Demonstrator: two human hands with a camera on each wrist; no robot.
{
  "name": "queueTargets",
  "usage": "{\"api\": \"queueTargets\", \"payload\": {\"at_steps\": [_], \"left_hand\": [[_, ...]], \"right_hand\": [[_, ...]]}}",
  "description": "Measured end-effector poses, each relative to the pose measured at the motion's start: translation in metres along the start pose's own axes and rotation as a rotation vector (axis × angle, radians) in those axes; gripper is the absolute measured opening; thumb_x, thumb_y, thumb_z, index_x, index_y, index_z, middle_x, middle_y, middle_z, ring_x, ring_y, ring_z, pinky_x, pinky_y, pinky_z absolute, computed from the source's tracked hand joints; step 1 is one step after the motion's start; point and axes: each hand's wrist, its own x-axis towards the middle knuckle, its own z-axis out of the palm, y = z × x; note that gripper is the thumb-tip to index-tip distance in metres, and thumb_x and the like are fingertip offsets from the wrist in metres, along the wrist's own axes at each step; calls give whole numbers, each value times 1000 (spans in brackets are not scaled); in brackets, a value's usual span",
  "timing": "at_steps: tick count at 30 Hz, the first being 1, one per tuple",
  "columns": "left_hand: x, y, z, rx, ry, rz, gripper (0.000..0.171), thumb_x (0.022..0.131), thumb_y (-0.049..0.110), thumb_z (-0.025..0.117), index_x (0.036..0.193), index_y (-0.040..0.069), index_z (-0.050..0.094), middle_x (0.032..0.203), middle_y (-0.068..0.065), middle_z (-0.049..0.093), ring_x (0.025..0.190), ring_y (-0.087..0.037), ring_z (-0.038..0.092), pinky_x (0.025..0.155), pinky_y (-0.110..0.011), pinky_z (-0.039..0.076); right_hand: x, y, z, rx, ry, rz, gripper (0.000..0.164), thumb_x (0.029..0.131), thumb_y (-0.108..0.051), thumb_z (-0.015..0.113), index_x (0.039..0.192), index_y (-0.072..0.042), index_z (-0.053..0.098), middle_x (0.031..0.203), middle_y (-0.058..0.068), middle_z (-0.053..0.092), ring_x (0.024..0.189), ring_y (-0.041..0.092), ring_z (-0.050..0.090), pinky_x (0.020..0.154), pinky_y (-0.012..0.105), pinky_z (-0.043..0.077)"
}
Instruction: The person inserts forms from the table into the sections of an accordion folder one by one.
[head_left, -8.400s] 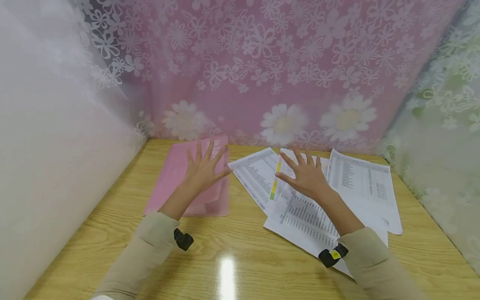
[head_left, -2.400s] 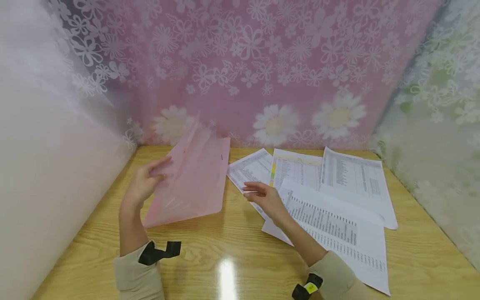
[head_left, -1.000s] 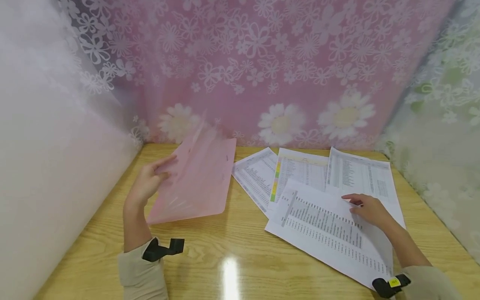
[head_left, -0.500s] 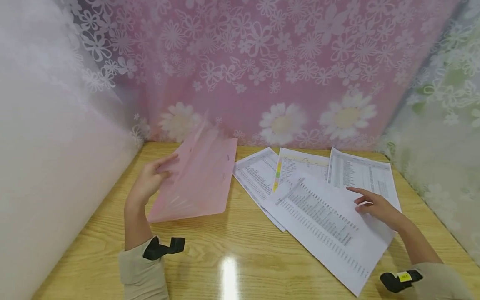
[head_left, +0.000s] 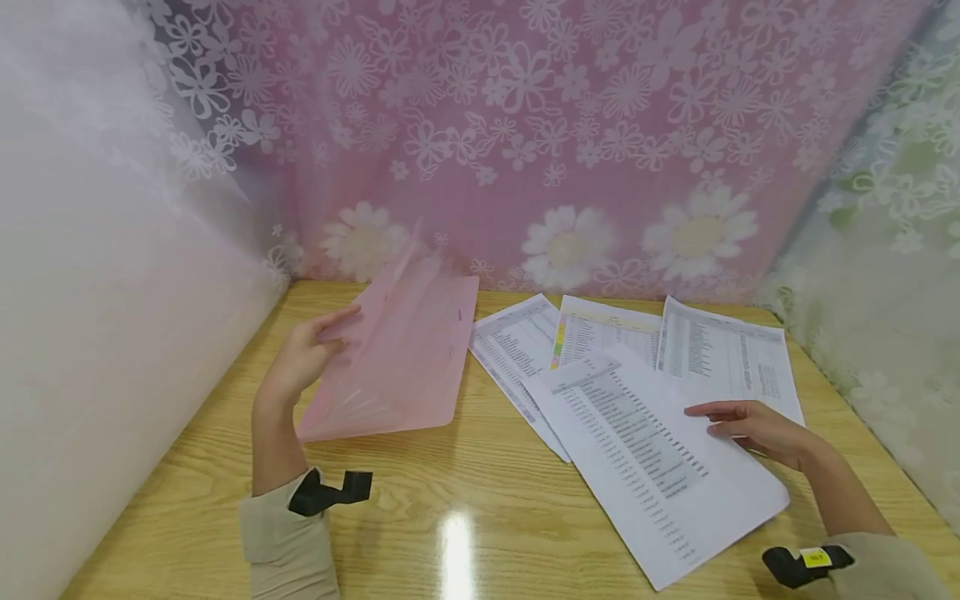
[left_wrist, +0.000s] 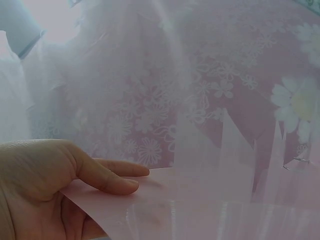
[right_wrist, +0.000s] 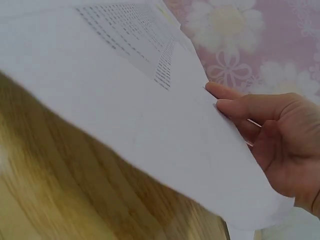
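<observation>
On the left of the table lies a pink folder, its cover raised and clear plastic sleeves standing inside. My left hand holds the cover's left edge; in the left wrist view the thumb lies on top, with fingers partly hidden behind the cover. At the right, my right hand pinches a printed sheet of paper along its right edge. The right wrist view shows thumb and fingers on either side of that edge, and the sheet tilted over the wood.
Several more printed papers lie behind the held sheet: one slanted page, one with a coloured strip, and one at the right. A pink floral curtain closes the back; a pale wall bounds the left.
Both hands were spread over folder and papers; the folder has since been opened by the left hand. My right hand moved right, took the top sheet, and the sheet turned clockwise, its lower end swinging left.
</observation>
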Motion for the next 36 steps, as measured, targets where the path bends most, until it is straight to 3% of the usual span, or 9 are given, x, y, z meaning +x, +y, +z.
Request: {"api": "queueTargets", "payload": {"at_steps": [4,10,17,27,36], "left_hand": [[0,1,-1,6,3,-3,50,92,-3,44,140,9,39,139,-9,40,129,-24,29,94,-44,35],[3,-1,0,8,6,0,50,92,-3,45,140,8,39,139,-9,41,127,-24,32,91,-43,38],[4,0,2,-13,-2,2,50,91,-5,43,140,6,38,138,-11,41,124,-26,38,90,-42,40],[6,0,2,-14,-5,9,51,90,-7,43,140,5,38,137,-12,43,123,-26,39,93,-42,37],[4,-1,2,-6,5,11,51,90,-7,43,139,4,39,136,-12,44,122,-26,41,91,-41,39]], "right_hand": [[1,-1,1,23,-33,3,39,95,-6,47,134,2,44,117,11,58,98,27,59,73,41,50],[0,-6,7,46,2,-20,37,95,-7,48,131,-6,52,114,9,60,97,26,60,72,41,50],[-1,-14,15,99,-14,-61,38,96,-6,44,133,-12,51,115,7,61,96,30,60,72,45,49],[-2,-39,32,142,93,-55,36,96,-9,48,127,-23,58,111,-1,60,93,26,62,71,43,50],[0,-62,42,152,167,-60,35,94,-10,51,125,-23,60,109,-2,60,91,23,62,71,41,51]]}}
